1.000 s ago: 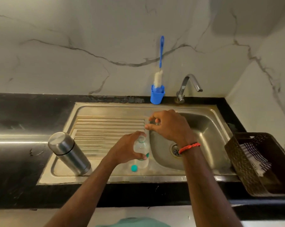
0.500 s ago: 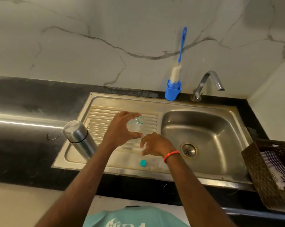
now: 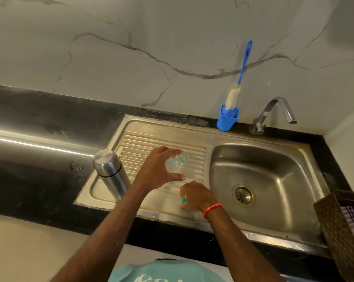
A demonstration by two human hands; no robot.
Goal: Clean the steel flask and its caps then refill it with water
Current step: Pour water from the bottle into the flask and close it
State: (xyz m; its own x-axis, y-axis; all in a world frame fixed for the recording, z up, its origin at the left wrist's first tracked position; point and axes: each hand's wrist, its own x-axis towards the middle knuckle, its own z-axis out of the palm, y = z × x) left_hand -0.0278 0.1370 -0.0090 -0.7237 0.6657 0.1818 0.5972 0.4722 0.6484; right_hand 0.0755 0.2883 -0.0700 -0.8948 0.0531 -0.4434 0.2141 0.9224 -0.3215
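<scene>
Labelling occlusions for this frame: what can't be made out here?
- Teal cap: head view, mostly covered by the right hand pinching it; lifted or not, unclear.
- Clear bottle: left hand wraps its body; water level unreadable.
- Steel flask: cap on, contents hidden.
- Basket: cut off by the right edge.
</scene>
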